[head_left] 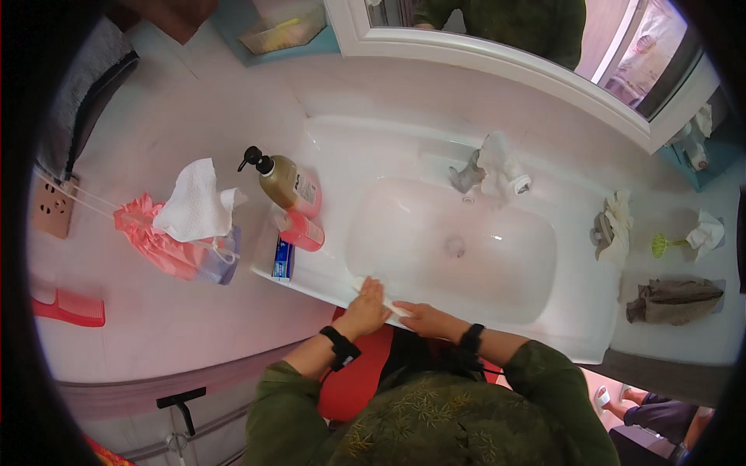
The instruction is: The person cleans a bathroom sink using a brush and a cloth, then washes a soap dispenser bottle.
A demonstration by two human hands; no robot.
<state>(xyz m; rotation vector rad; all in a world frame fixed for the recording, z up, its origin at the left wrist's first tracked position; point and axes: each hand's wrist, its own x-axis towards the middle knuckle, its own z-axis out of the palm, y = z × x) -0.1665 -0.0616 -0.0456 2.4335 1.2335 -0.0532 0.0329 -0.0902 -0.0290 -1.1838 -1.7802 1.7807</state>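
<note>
At the front rim of the white washbasin, my left hand lies over a slim white strip, its fingers close together. The strip shows on both sides of that hand; whether it is folded tissue or cloth is not clear. Close by on the right, my right hand has its fingers closed on the strip's nearer end. Left of my hands, a blue-and-white box, a pink bottle and a brown-and-pink pump bottle stand on the basin's left rim.
A cloth-draped faucet rises at the basin's back. On the left counter are a pink drawstring bag with white tissue and a red comb. Cloths hang on the right. A mirror cabinet juts out above.
</note>
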